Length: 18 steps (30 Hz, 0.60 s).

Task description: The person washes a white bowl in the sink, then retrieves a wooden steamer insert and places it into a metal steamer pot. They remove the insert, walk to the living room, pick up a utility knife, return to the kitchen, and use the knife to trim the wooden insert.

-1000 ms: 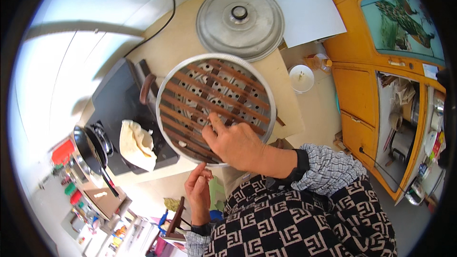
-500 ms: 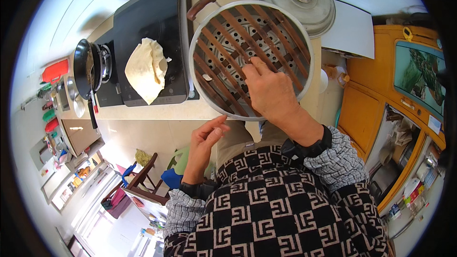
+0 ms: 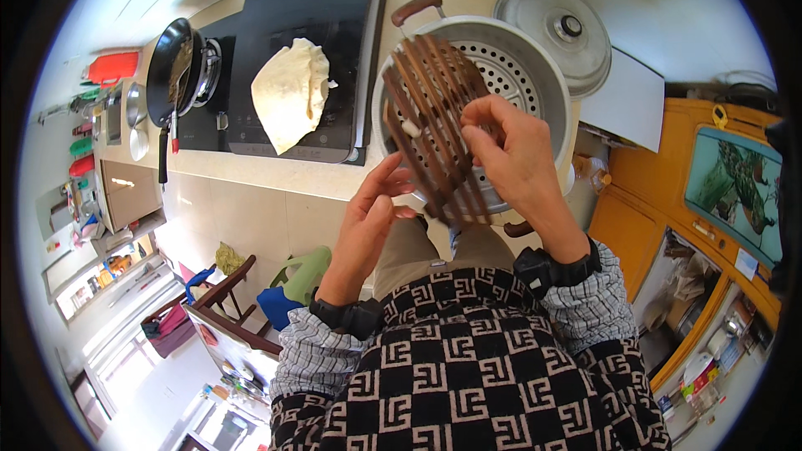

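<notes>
My right hand grips a round brown wooden slatted rack and holds it tilted up on edge above a large metal steamer pot. The pot's perforated tray shows behind the rack. My left hand is open, fingers spread, just below the rack's lower left edge, close to it but not gripping. A small pale bit sticks to the rack's slats.
The pot's metal lid lies on the counter behind it. A folded flatbread rests on a black cooktop. A black frying pan sits further left. A yellow cabinet stands at the right; chairs below.
The rack has been lifted from lying flat in the pot to a tilted, raised position in my right hand. My left hand has risen toward it. The view shifted right.
</notes>
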Each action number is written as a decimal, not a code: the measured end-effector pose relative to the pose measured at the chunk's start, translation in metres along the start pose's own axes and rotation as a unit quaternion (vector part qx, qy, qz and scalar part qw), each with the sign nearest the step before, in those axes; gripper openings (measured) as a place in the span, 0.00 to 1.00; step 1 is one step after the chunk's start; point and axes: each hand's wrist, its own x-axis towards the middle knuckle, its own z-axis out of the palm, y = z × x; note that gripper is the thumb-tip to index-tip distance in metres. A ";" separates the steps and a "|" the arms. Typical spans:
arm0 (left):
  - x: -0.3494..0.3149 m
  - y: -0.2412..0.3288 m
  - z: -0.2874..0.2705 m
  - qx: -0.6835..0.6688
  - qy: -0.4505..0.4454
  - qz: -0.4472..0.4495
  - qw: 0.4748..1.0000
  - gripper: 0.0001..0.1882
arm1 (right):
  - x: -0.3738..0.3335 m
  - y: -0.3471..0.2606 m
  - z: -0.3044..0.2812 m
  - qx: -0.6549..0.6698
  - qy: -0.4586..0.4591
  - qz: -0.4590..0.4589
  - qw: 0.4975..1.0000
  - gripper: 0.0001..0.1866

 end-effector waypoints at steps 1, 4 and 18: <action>-0.001 0.004 0.004 -0.008 -0.048 0.046 0.998 0.35 | 0.000 0.000 0.001 0.046 -0.016 -0.006 0.999 0.12; -0.001 0.013 0.013 -0.054 -0.099 0.061 0.992 0.46 | 0.000 0.003 0.013 0.044 -0.045 -0.017 0.998 0.12; 0.018 0.047 -0.005 -0.063 0.004 0.114 0.992 0.25 | 0.004 0.034 -0.019 -0.163 0.249 -0.138 0.945 0.29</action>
